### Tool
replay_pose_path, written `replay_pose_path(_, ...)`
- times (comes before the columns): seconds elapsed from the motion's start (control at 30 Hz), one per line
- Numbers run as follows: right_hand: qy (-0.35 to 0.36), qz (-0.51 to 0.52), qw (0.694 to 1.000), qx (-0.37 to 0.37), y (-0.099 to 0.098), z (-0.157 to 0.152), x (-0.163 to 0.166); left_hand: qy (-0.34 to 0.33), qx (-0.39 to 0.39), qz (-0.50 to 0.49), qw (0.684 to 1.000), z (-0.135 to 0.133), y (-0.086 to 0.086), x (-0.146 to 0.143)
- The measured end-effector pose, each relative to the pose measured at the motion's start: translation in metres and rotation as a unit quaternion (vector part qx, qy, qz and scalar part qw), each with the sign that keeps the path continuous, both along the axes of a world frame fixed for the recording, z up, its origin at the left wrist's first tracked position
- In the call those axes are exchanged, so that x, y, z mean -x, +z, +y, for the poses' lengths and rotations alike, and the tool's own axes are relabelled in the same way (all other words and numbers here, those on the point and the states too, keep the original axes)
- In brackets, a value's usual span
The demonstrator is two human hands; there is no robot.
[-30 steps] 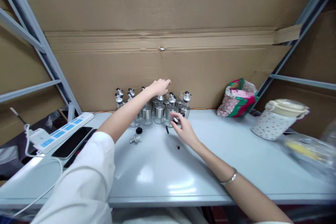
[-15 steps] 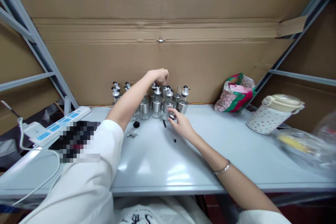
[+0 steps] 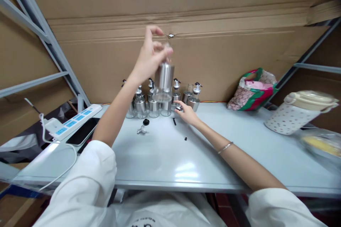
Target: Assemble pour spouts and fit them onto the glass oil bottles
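My left hand [image 3: 149, 58] pinches one bottle [image 3: 164, 78] by its neck, raised above the cluster [image 3: 162, 99] — uncapped, I judge; right hand [image 3: 186, 111] curls around a small cap [image 3: 178, 107] on the table [image 3: 165, 156] — fitting remains.

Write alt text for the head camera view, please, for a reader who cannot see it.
The left hand holds a steel-sleeved glass bottle by its neck, lifted above a cluster of similar dispenser bottles on a pale table. The right hand rests on the table beside the cluster, closed on a small pourer cap. Cardboard sheets form the back wall.
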State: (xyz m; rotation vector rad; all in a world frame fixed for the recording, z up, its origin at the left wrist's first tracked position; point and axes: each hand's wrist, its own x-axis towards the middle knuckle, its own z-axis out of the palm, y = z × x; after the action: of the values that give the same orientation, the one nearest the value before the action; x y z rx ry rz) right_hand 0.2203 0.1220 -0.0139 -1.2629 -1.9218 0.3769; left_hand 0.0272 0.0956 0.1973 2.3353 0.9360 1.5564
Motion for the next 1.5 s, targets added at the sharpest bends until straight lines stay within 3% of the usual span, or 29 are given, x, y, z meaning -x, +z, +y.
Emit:
replay_pose_path(0.2,0.009,0.030,0.999,-0.017,0.008,0.018,0.002,-0.083,0.119,0.049,0.988,-0.034,-0.074,-0.003)
replay_pose_path(0.4,0.051,0.097,0.991,-0.077,0.052,-0.007,0.004,-0.200,0.259,0.080,0.942,-0.044,-0.106,0.005)
replay_pose_path(0.47,0.103,0.093,0.987,-0.077,0.068,-0.024,0.003,-0.233,0.287,0.091,0.925,-0.048,-0.110,0.008)
replay_pose_path(0.6,0.130,-0.001,0.984,-0.119,0.091,-0.053,0.003,-0.269,0.312,0.098,0.906,-0.055,-0.113,0.011)
replay_pose_path(0.7,0.166,-0.056,0.971,-0.164,0.098,-0.067,0.005,-0.287,0.334,0.092,0.893,-0.056,-0.112,0.012)
replay_pose_path(0.83,0.151,-0.100,0.961,-0.210,0.101,-0.075,0.004,-0.342,0.356,0.104,0.863,-0.050,-0.112,0.012)
replay_pose_path(1.1,0.167,-0.146,0.963,-0.151,0.109,-0.085,-0.001,-0.458,0.489,0.106,0.735,-0.038,-0.124,0.010)
replay_pose_path(1.23,0.197,-0.119,0.962,-0.145,0.113,-0.099,0.004,-0.453,0.494,0.108,0.734,-0.034,-0.127,0.013)
replay_pose_path(1.4,0.251,-0.029,0.965,-0.072,0.113,-0.107,0.009,-0.449,0.493,0.114,0.737,-0.032,-0.129,0.012)
replay_pose_path(1.5,0.302,-0.058,0.951,-0.042,0.111,-0.106,0.010,-0.443,0.480,0.116,0.748,-0.030,-0.132,0.012)
